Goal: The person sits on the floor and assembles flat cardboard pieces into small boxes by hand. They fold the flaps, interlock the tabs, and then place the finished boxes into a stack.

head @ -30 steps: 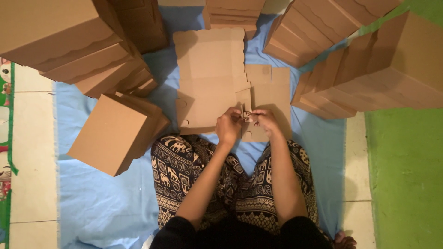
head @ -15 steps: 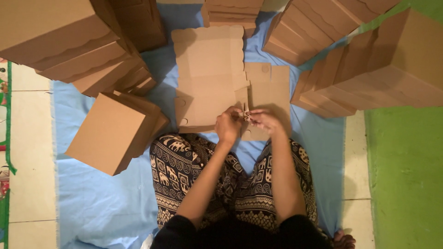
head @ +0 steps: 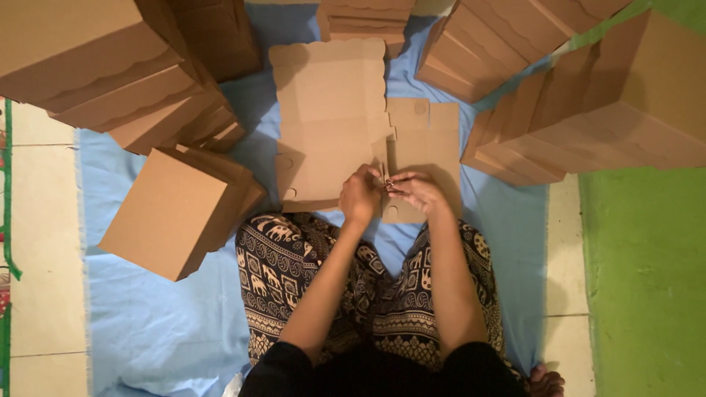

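A flat die-cut cardboard box blank [head: 331, 110] lies on the blue sheet [head: 140, 316] in front of my crossed legs. My left hand [head: 360, 195] and my right hand [head: 414, 190] meet at the blank's near edge, pinching a small upright cardboard tab [head: 385, 176] between the fingertips. Another flat panel of the blank [head: 426, 140] stretches out to the right under my right hand. What the fingers do at the tab is too small to make out.
Stacks of folded cardboard boxes ring the spot: far left [head: 95, 66], near left [head: 176, 209], top middle [head: 364, 18], right [head: 610, 103]. White floor tiles [head: 40, 191] show at the left, a green mat [head: 647, 287] at the right.
Both hands stay together at the tab on the blank's near edge, with only slight finger movement. The boxes have not moved.
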